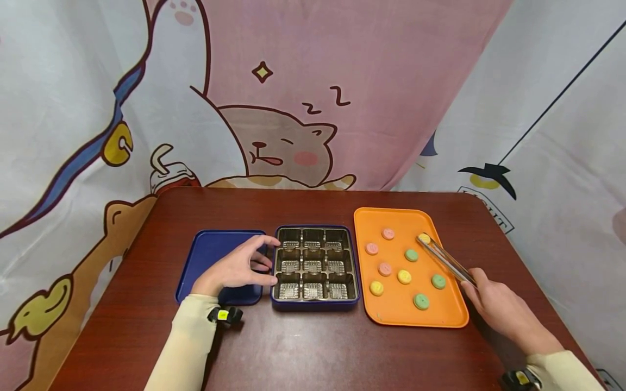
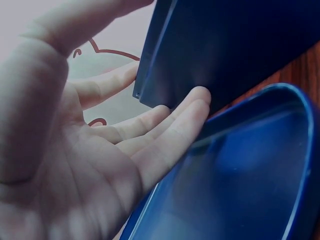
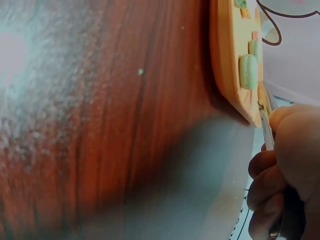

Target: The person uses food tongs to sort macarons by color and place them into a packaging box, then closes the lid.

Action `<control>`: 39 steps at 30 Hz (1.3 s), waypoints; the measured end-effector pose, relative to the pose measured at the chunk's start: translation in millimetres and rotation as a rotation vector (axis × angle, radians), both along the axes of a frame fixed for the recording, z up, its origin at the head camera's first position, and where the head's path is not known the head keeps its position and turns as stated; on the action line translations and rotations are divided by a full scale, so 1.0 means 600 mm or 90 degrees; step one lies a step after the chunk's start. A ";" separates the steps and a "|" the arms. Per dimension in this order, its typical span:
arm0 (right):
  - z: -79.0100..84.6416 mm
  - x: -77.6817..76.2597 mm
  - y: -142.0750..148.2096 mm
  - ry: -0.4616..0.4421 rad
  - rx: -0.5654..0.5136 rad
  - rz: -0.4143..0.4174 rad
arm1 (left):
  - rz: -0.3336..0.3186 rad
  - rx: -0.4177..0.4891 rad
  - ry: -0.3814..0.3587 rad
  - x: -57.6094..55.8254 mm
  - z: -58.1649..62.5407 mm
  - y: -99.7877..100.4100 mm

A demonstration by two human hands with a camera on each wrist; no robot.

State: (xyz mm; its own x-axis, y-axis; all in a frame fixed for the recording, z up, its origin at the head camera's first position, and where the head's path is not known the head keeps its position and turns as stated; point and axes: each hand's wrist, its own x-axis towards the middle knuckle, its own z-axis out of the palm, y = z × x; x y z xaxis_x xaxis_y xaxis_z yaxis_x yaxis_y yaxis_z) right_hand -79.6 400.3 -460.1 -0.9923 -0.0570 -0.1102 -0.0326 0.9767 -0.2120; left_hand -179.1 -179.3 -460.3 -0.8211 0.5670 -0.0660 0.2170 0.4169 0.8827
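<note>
My right hand grips a pair of metal tongs. Their tips are at a yellow macaron near the far right corner of an orange tray. Pink, green and other yellow macarons lie scattered on that tray. My left hand is at the left side of a dark blue box, thumb and fingers spread along its wall. In the left wrist view its fingers are extended against the box. A plastic insert with several bare compartments fills the box.
A blue tray lies left of the box, partly under my left hand and forearm. Everything stands on a dark reddish wooden table. A cartoon-printed curtain hangs behind the table and along its sides.
</note>
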 end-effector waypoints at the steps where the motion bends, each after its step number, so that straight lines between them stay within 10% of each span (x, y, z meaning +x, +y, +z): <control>1: 0.000 0.000 -0.001 0.005 0.000 0.002 | 0.001 -0.001 -0.002 0.000 -0.001 0.000; 26: 0.055 0.013 -0.110 0.112 0.004 0.097 | -0.005 0.008 0.003 0.000 -0.001 -0.001; 39: 0.067 0.017 -0.184 0.247 -0.005 0.253 | 0.000 -0.001 0.000 0.000 -0.002 -0.001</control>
State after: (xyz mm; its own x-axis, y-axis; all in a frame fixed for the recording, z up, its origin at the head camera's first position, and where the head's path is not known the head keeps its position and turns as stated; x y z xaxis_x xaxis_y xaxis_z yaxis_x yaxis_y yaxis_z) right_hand -69.6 289.9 -419.8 -0.8618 -0.4348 0.2613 -0.4755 0.8718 -0.1178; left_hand -179.1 -179.7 -461.2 -0.8213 0.5665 -0.0670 0.2162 0.4178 0.8824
